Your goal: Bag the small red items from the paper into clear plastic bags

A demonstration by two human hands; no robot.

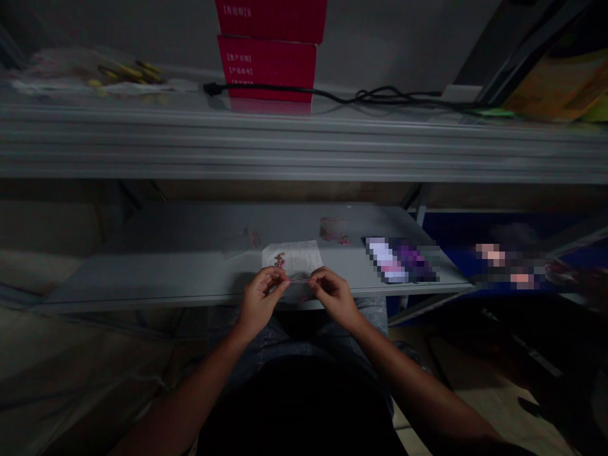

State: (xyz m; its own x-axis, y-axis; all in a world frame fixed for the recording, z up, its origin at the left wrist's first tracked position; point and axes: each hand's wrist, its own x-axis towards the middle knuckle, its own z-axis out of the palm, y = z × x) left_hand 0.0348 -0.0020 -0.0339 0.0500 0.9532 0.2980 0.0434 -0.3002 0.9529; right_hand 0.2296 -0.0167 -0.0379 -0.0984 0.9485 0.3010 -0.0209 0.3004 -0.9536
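Observation:
My left hand pinches one end of a thin pale string, and my right hand pinches the other. The string is stretched level between my fingertips, just above the front edge of the grey shelf board. Behind my fingers lies a white sheet, with several small gold and pink beads on its left part. A clear plastic bag sits behind the sheet to the right, with small pink pieces at its front. Another clear bag rests to the left.
A phone-like device, partly pixelated, lies on the right of the board. Above is a grey upper shelf with red boxes, a black cable and a plastic bag of yellowish pieces. Another person's dark clothing shows at right.

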